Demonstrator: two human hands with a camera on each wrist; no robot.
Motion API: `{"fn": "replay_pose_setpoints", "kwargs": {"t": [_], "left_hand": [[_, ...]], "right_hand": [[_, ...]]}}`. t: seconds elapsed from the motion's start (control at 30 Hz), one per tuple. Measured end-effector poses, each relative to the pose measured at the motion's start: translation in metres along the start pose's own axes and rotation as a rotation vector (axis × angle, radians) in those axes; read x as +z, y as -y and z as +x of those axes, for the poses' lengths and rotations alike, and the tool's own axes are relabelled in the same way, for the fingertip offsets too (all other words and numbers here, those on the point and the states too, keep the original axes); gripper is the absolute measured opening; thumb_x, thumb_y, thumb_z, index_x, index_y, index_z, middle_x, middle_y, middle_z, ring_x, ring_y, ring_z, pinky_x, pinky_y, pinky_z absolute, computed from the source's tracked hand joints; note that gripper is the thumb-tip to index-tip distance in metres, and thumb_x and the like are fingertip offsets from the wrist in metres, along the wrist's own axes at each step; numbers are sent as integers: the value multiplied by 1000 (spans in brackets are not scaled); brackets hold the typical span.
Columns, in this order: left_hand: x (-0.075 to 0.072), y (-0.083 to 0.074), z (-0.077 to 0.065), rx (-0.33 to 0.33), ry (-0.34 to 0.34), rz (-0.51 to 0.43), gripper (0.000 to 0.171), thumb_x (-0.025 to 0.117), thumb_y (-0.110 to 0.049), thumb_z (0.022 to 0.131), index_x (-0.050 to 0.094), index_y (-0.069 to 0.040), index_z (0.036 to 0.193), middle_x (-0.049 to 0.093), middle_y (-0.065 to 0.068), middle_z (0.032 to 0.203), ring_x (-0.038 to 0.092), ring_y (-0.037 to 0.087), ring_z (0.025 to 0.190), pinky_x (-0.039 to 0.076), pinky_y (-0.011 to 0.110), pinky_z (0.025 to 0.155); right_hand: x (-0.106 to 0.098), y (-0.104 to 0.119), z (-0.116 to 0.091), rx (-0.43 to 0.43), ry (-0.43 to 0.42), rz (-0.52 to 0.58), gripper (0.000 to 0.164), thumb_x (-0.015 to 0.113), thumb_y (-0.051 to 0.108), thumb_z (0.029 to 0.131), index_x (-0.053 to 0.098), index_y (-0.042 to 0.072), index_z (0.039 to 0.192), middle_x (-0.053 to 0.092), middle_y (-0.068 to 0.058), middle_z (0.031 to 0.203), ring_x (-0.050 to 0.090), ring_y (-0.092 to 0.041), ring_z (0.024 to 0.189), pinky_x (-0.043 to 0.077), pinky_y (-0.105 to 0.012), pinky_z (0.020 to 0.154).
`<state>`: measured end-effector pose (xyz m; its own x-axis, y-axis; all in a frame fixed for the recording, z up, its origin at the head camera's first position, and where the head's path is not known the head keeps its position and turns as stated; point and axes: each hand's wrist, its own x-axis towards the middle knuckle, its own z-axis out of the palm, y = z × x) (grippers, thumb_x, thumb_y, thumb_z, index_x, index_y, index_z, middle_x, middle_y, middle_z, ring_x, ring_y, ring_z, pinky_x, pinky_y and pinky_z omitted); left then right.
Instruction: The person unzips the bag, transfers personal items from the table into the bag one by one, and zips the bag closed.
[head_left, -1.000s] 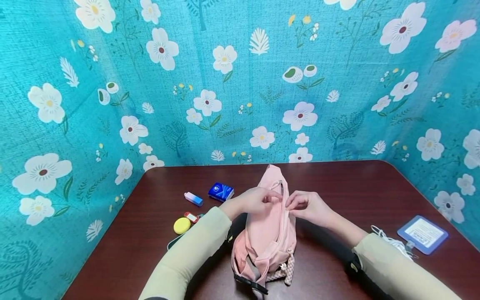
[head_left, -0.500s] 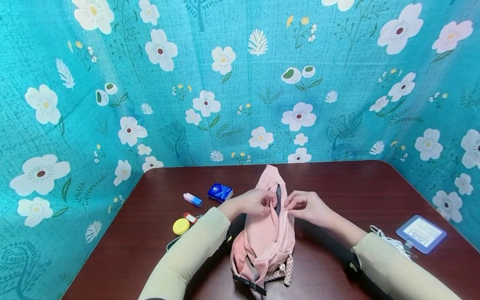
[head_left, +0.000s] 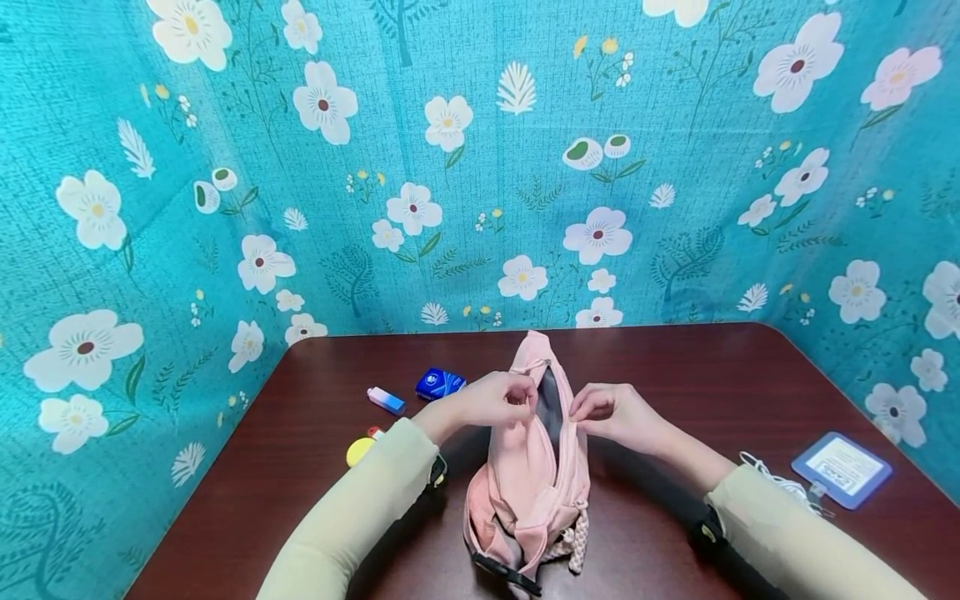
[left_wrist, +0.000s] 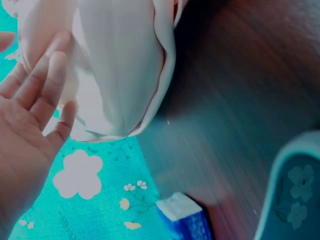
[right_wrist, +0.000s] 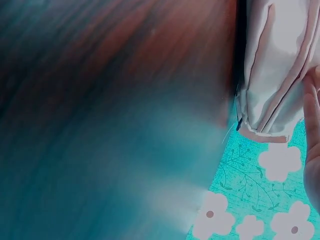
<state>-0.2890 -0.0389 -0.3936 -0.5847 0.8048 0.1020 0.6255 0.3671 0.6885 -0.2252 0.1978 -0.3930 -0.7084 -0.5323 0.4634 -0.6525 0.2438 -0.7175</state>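
A pink sling bag [head_left: 517, 479] lies lengthwise on the dark wooden table, its long zipper opening [head_left: 550, 404] spread so the grey lining shows. My left hand [head_left: 498, 400] pinches the left edge of that opening, fingers bent. On the opposite edge my right hand [head_left: 618, 414] pinches the fabric beside the zipper between thumb and fingertips. In the left wrist view, fingers [left_wrist: 55, 75] lie against the pale bag fabric [left_wrist: 120, 60]. The right wrist view catches only part of the right hand [right_wrist: 313, 135] at the bag's side [right_wrist: 280, 55]. A black buckle [head_left: 506, 575] hangs at the near end.
Left of the bag lie a blue tissue pack [head_left: 439, 383], a small pink-and-blue stick-shaped item [head_left: 386, 401] and a yellow disc [head_left: 360, 452], partly behind the sleeve. At right are a white cable [head_left: 783, 483] and a blue badge holder [head_left: 842, 469]. A floral curtain [head_left: 480, 183] hangs behind.
My left hand has drawn the bag's left edge leftward, widening the zipper opening from a narrow slit to a broad gap. My right hand has stayed on its edge.
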Motion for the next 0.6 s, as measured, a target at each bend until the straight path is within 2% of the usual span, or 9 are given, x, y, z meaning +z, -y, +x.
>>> {"fn": "replay_pose_setpoints", "kwargs": {"t": [0.13, 0.23, 0.4, 0.6], "left_hand": [[0, 0, -8, -26, -47, -1, 13, 63, -28, 83, 55, -17, 81, 53, -5, 62, 51, 13, 55, 41, 23, 48], [1, 1, -12, -27, -61, -2, 11, 64, -20, 82, 54, -17, 81, 54, -6, 61, 50, 11, 56, 40, 22, 49], [2, -1, -19, 8, -87, -22, 11, 64, -8, 80, 54, -13, 84, 56, -7, 64, 50, 9, 60, 43, 22, 57], [-5, -15, -34, 47, -124, -67, 13, 62, 0, 81, 54, 0, 92, 56, 1, 67, 49, 16, 60, 42, 25, 56]], "right_hand": [[-2, -1, 0, -20, 12, -28, 12, 71, -9, 70, 68, 1, 76, 63, -14, 80, 59, -27, 75, 51, -35, 62], [-3, -1, 0, -19, 25, -34, 12, 71, -8, 70, 69, 2, 76, 64, -13, 80, 60, -26, 75, 50, -35, 64], [-6, -1, -2, 0, 44, -48, 13, 71, -7, 70, 68, 4, 76, 64, -10, 79, 59, -24, 74, 49, -37, 64], [-13, 0, -3, 35, 78, -59, 11, 71, -5, 72, 68, 5, 77, 64, -10, 79, 59, -24, 75, 51, -32, 65]]}}
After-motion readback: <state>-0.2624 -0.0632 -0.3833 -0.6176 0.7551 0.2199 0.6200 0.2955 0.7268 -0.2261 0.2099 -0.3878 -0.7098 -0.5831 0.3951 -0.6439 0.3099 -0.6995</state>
